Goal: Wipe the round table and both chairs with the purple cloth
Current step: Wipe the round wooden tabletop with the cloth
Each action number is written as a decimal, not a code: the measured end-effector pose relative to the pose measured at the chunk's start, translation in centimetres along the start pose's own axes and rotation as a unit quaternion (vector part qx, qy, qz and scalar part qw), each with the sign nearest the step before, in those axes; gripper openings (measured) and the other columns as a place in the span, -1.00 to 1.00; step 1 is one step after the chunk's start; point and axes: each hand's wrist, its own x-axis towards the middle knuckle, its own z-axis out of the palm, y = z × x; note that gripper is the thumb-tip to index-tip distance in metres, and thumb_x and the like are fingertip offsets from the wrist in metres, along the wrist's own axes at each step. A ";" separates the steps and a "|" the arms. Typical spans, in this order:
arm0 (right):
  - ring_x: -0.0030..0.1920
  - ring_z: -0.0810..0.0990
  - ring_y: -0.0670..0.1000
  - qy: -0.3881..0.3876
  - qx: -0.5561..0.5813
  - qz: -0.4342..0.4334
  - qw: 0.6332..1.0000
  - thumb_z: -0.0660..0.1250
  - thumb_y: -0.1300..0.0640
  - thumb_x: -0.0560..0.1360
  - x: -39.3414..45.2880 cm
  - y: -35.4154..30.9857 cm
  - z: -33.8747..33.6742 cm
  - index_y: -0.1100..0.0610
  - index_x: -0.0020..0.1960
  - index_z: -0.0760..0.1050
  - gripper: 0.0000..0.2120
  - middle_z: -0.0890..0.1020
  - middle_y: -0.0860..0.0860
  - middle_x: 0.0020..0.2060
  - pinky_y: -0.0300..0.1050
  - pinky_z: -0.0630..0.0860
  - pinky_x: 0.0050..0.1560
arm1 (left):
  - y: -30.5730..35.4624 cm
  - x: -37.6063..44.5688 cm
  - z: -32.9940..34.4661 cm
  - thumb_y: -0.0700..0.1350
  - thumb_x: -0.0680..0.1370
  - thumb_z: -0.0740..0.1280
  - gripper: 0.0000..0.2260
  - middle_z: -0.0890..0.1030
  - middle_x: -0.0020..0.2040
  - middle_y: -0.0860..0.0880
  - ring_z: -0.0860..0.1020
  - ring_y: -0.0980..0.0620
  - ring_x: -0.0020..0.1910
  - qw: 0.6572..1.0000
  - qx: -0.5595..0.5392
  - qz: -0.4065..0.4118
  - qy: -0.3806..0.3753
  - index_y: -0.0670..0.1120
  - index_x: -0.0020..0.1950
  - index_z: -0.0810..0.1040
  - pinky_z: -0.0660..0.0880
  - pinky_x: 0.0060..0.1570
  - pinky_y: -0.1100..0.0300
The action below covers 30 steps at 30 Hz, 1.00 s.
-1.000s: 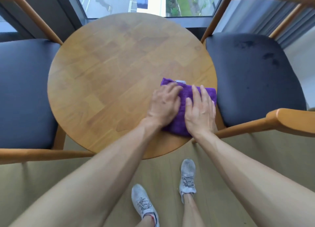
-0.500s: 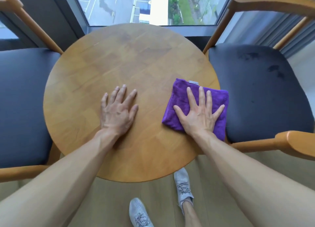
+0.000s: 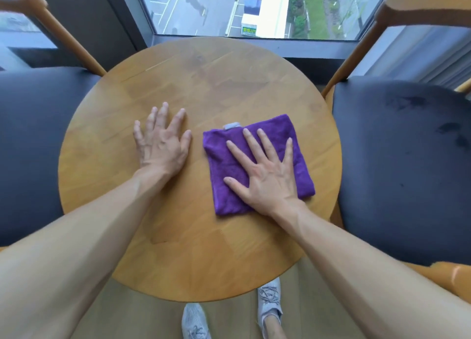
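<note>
A folded purple cloth [image 3: 285,137] with a small grey tag lies on the right half of the round wooden table [image 3: 204,79]. My right hand [image 3: 265,173] presses flat on the cloth, fingers spread and straight. My left hand [image 3: 161,142] rests flat on the bare tabletop just left of the cloth, not touching it. A chair with a dark seat [image 3: 33,140] stands on the left of the table. A second chair with a dark seat [image 3: 402,170] stands on the right; its cushion shows darker smudges.
Wooden chair arms and back rails [image 3: 418,5] frame both sides. A window [image 3: 254,7] looking down on a street lies beyond the table's far edge. My feet in grey sneakers [image 3: 270,300] stand on the light floor below the table's near edge.
My left hand came off the cloth and settled flat on the bare tabletop. My right hand slid the cloth from the table's right edge toward the middle.
</note>
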 end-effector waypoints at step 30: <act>0.60 -0.03 0.06 0.003 -0.027 0.029 0.999 -0.09 -0.50 0.45 12.8 9.7 -1.2 -0.28 0.56 0.01 -0.27 0.05 -0.06 0.61 0.47 -0.09 0.44 | 3.9 2.0 1.3 0.13 0.58 0.10 -0.49 0.27 0.59 -0.02 0.19 -0.03 0.58 0.998 -0.015 -0.031 0.061 0.12 0.54 0.32 0.04 0.55 -0.10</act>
